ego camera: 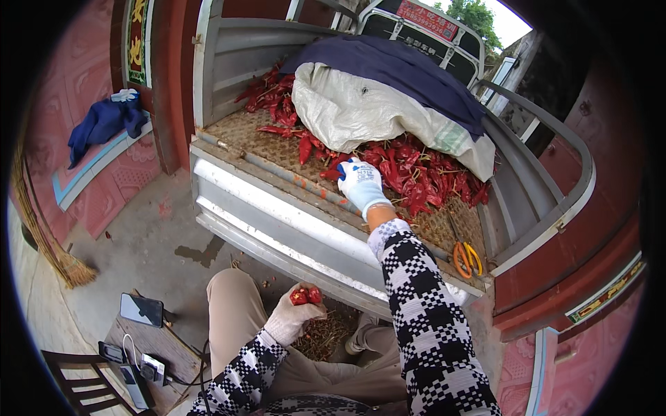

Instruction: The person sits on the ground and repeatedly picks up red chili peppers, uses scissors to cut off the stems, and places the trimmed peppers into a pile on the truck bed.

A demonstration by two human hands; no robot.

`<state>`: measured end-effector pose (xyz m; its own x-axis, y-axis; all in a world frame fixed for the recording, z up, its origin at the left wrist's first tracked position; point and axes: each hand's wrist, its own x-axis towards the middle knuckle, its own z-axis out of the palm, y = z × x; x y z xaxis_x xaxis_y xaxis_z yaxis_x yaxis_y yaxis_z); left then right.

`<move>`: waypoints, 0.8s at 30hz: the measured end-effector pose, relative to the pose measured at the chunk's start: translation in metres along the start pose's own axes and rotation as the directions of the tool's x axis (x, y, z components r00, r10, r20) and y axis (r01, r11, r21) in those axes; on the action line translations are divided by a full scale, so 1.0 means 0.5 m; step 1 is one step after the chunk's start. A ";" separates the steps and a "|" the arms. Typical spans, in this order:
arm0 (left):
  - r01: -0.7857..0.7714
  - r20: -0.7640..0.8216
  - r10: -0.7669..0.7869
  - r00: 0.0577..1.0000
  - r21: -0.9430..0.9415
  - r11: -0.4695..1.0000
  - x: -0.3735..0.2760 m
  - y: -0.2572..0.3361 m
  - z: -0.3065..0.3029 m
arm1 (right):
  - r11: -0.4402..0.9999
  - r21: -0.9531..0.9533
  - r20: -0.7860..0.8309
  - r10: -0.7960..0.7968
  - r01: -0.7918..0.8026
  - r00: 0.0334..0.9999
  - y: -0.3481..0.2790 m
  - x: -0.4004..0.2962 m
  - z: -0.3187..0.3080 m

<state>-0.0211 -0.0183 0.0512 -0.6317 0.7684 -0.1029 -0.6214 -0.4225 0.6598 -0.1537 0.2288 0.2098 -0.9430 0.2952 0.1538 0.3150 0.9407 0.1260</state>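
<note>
In a pale fabric glove, my left hand is closed around red chili peppers above my lap. The pepper ends facing up show yellowish spots. My right hand, in a white glove with blue fingertips, reaches onto the truck bed at the front edge of a heap of red chili peppers. It touches or nearly touches a pepper by its thumb; the fingertips are partly hidden. A white woven sack and a dark blue cloth cover much of the heap.
Orange-handled scissors lie at the right of the metal truck bed. Cut stems are piled between my legs. At left stand a wooden bench with a smartphone and cabled devices, a chair and a straw broom.
</note>
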 end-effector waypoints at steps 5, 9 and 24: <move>0.014 0.003 -0.014 1.000 -0.186 0.982 -0.001 0.008 -0.003 | 0.899 0.420 -0.144 -0.071 0.126 0.987 0.080 -0.054 -0.032; -0.006 0.106 0.047 0.993 -0.353 0.936 -0.002 0.008 -0.004 | 0.882 0.057 -0.079 -0.463 0.468 0.883 0.069 -0.186 -0.073; -0.049 0.013 0.051 0.999 -0.112 0.992 -0.007 0.019 0.025 | 0.588 0.775 0.007 -0.371 0.230 0.929 -0.054 -0.425 0.004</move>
<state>-0.0190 -0.0188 0.0669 -0.6563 0.7522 -0.0591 -0.6376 -0.5110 0.5764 0.0381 0.1411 0.1720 -0.9932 -0.0737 0.0897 -0.1145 0.7508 -0.6505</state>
